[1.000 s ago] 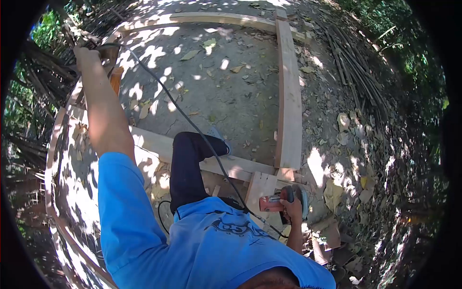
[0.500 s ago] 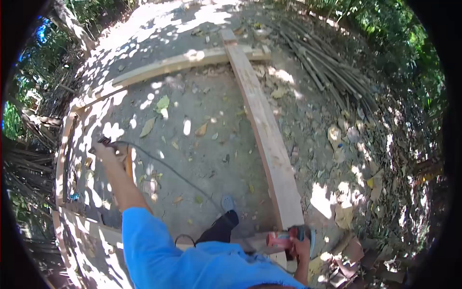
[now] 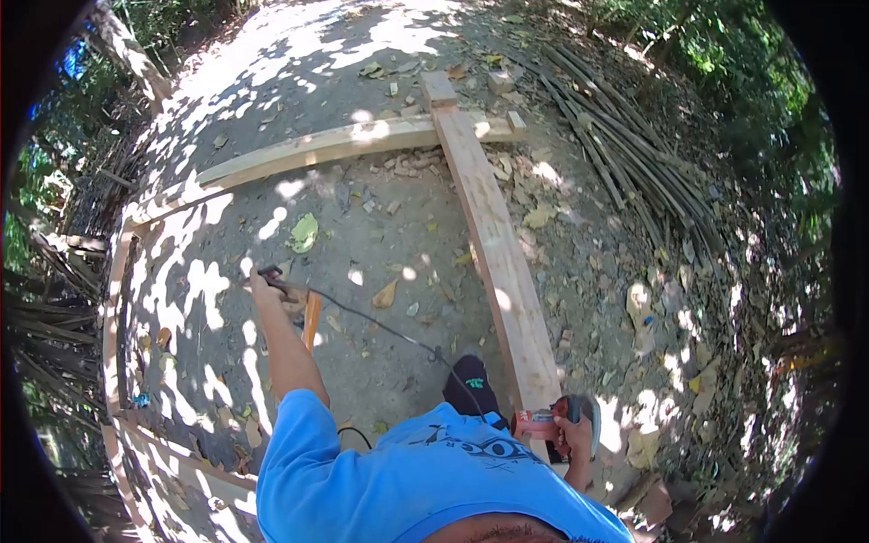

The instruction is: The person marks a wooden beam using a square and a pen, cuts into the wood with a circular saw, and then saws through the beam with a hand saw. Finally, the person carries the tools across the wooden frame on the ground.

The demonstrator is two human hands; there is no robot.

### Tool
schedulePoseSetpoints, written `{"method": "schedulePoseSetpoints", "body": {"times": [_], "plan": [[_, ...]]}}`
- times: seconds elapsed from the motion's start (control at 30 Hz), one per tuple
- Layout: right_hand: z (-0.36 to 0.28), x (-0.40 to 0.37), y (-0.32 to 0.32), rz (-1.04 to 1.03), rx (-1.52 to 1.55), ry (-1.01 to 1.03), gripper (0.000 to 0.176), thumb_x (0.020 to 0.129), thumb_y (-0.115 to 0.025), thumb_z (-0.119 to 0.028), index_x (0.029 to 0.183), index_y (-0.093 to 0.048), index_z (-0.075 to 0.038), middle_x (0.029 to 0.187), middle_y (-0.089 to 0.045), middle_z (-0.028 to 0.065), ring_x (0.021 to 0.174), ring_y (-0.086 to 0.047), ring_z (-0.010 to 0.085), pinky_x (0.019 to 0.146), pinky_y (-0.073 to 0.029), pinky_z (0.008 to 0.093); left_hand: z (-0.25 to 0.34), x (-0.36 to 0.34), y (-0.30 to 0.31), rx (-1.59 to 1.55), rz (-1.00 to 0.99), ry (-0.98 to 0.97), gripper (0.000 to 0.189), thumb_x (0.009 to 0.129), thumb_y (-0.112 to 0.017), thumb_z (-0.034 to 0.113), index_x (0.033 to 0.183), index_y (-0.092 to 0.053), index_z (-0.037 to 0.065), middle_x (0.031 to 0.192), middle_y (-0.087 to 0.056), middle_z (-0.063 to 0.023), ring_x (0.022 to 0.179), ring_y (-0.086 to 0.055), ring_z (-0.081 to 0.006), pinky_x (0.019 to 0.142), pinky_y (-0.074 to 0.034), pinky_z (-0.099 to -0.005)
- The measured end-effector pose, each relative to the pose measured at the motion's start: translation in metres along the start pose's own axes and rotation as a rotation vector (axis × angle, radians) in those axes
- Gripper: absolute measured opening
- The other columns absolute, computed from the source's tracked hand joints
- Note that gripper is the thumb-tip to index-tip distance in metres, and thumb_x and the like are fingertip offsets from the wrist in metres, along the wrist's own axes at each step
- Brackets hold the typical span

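My left hand (image 3: 261, 284) is stretched out over the ground at the left, closed around the end of a black cord (image 3: 380, 327). The cord runs back toward my body. Just right of that hand is an orange strip-like piece (image 3: 311, 319); whether I hold it is unclear. At the lower right, my right hand (image 3: 577, 436) grips a red power tool (image 3: 536, 425) with a round, dark part. The tool is beside the near end of a long wooden beam (image 3: 502, 244). The beam's far end lies across another timber (image 3: 335, 143).
More timbers (image 3: 115, 308) frame the left side. A pile of thin poles (image 3: 625, 154) lies at the upper right. Dry leaves and stones cover the right side. My leg (image 3: 471, 387) stands left of the beam's near end.
My left hand has moved right, closer to the beam, bringing the cord along. My right hand and the power tool have shifted slightly up. A light shoe seen earlier is now out of sight.
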State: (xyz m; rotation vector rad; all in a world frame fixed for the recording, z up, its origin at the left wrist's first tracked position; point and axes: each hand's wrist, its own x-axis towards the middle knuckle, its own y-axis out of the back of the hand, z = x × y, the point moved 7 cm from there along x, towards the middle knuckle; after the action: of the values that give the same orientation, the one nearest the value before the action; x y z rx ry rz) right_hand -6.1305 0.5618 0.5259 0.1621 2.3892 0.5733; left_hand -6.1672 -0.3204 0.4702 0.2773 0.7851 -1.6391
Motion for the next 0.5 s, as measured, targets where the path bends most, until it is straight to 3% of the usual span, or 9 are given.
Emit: {"method": "schedulePoseSetpoints", "body": {"times": [0.07,0.1,0.17,0.27,0.33,0.43,0.5], "plan": [[-0.042,0.065,-0.032,-0.040,-0.038,0.038,0.018,0.078,-0.072,-0.010,0.089,-0.062,0.000,0.058,-0.058,0.0046,0.043,-0.054,0.0132,0.039,-0.042,0.0307,-0.035,0.075,-0.001,-0.112,0.072,-0.055,0.032,0.083,-0.065,0.043,0.079,-0.055,0.013,0.076,-0.060,-0.0060,0.070,-0.058,-0.0230,0.069,-0.048,-0.0514],[-0.059,0.104,-0.053,-0.056,-0.043,0.021,0.018,0.077,-0.072,-0.011,0.088,-0.063,0.000,0.059,-0.059,0.0052,0.043,-0.056,0.0140,0.040,-0.042,0.0311,-0.051,0.086,-0.003,-0.136,0.159,-0.055,0.030,0.084,-0.065,0.041,0.081,-0.056,0.013,0.075,-0.060,-0.0059,0.067,-0.058,-0.0236,0.066,-0.049,-0.0508],[-0.068,0.158,-0.080,-0.092,-0.181,-0.018,0.022,0.077,-0.073,-0.015,0.090,-0.066,0.001,0.062,-0.062,0.0074,0.047,-0.060,0.0168,0.042,-0.045,0.0326,-0.072,0.057,-0.018,0.046,0.062,0.107,0.027,0.084,-0.066,0.037,0.081,-0.055,0.013,0.071,-0.058,-0.0061,0.063,-0.057,-0.0242,0.056,-0.048,-0.0436],[-0.170,0.225,-0.143,-0.072,-0.357,0.187,0.013,0.080,-0.072,-0.011,0.081,-0.066,0.000,0.055,-0.058,0.0051,0.043,-0.056,0.0158,0.041,-0.043,0.0334,-0.094,0.110,-0.019,-0.076,0.259,0.206,0.028,0.083,-0.067,0.038,0.080,-0.054,0.013,0.072,-0.056,-0.0074,0.064,-0.056,-0.0248,0.060,-0.048,-0.0452],[-0.256,0.251,-0.185,-0.209,-0.362,0.277,0.020,0.079,-0.073,-0.016,0.090,-0.067,0.000,0.056,-0.059,0.0052,0.044,-0.057,0.0163,0.043,-0.045,0.0331,-0.103,0.122,-0.044,0.010,0.269,0.286,0.031,0.081,-0.067,0.039,0.077,-0.052,0.013,0.069,-0.054,-0.0072,0.063,-0.054,-0.0254,0.063,-0.048,-0.0462],[-0.396,0.268,-0.243,-0.319,-0.488,0.181,0.031,0.079,-0.074,-0.019,0.103,-0.067,-0.002,0.064,-0.063,0.0076,0.048,-0.059,0.0166,0.046,-0.047,0.0330,-0.106,0.125,-0.095,0.080,0.285,0.333,0.034,0.079,-0.068,0.041,0.075,-0.051,0.012,0.068,-0.053,-0.0074,0.062,-0.053,-0.0262,0.063,-0.047,-0.0476],[-0.465,0.291,-0.294,-0.342,-0.645,0.219,0.042,0.076,-0.075,-0.022,0.113,-0.067,-0.005,0.090,-0.072,0.0166,0.080,-0.071,0.0275,0.074,-0.054,0.0395,-0.104,0.150,-0.132,0.243,0.241,0.369,0.033,0.077,-0.070,0.037,0.073,-0.050,0.011,0.070,-0.056,-0.0075,0.062,-0.055,-0.0251,0.063,-0.048,-0.0463]]}}
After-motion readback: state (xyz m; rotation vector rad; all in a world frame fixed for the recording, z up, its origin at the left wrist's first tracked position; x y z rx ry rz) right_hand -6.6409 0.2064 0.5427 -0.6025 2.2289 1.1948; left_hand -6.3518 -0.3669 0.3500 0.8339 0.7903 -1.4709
